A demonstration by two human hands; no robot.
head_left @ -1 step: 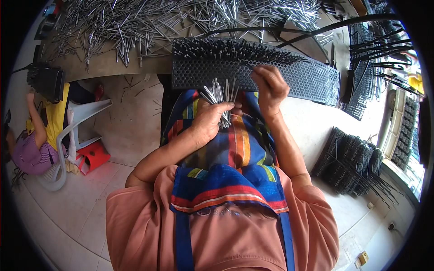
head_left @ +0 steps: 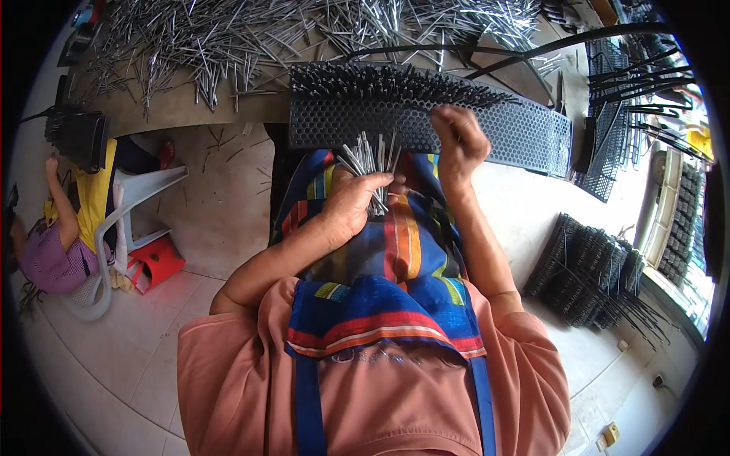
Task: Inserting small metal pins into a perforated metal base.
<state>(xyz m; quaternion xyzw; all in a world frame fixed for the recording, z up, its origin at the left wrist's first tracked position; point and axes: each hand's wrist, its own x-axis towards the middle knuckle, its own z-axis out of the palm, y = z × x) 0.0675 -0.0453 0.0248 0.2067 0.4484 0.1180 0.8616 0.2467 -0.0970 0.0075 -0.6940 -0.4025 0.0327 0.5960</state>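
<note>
One left hand [head_left: 348, 204], thumb across rods [head_left: 368, 158]

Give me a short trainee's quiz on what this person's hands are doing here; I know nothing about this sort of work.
1. Short answer: what does the left hand hold?
2. True or false: the right hand rests in the person's lap.
3. Multiple choice: where do the dark bristle-like pieces crowd together on the black perforated panel?
A) Along the edge nearest the person
B) Along the part farther from the person
C) Only at its right-hand end

Key:
1. A bundle of thin metal rods.
2. False: it is raised, with fingers curled, in front of the panel; whether it pinches anything is unclear.
3. B
</note>
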